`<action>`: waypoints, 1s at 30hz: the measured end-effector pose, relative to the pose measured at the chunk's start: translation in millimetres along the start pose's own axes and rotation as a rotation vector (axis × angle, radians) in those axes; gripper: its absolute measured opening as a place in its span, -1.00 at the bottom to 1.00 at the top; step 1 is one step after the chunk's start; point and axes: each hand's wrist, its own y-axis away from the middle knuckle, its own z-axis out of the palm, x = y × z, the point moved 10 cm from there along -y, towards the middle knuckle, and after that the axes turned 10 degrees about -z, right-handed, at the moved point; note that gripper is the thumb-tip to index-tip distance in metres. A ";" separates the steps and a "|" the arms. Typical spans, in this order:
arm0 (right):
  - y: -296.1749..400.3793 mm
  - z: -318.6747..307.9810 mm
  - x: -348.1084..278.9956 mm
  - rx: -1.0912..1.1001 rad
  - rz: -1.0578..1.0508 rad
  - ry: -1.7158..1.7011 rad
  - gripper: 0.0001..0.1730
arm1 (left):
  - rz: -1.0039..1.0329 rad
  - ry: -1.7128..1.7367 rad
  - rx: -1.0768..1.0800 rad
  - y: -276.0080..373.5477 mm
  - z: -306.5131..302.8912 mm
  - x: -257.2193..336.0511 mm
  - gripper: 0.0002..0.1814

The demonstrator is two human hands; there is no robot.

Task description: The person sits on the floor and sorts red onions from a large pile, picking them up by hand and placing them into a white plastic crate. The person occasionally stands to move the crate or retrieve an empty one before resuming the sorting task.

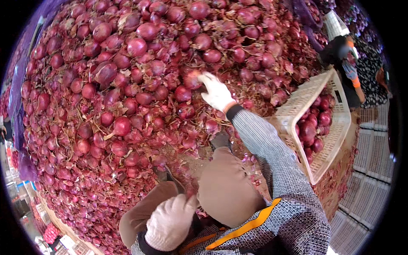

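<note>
A large heap of red onions (pixel 137 47) with loose papery skins lies before me. My right hand (pixel 217 91), in a white glove, reaches into it with thumb and fingers apart. Its fingertips are at the right side of a blurred red onion (pixel 192 79); a firm grip on it is not visible. Just below sits another red onion (pixel 183 93). My left hand (pixel 170 221), also in a white glove, is near my bent knees with its fingers curled. Blur and the angle hide whether anything is inside it.
At my right, a white plastic crate (pixel 334 134) stands tilted with red onions (pixel 310 127) inside. Another person (pixel 342 60) is beyond it. White slatted crates (pixel 366 159) line the right side. Purple mesh (pixel 17 105) edges the heap at left.
</note>
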 end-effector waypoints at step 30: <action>273.9 -386.1 -5.4 0.636 0.326 0.324 -0.10 | -0.105 0.113 0.085 5.8 16.7 -0.3 -0.77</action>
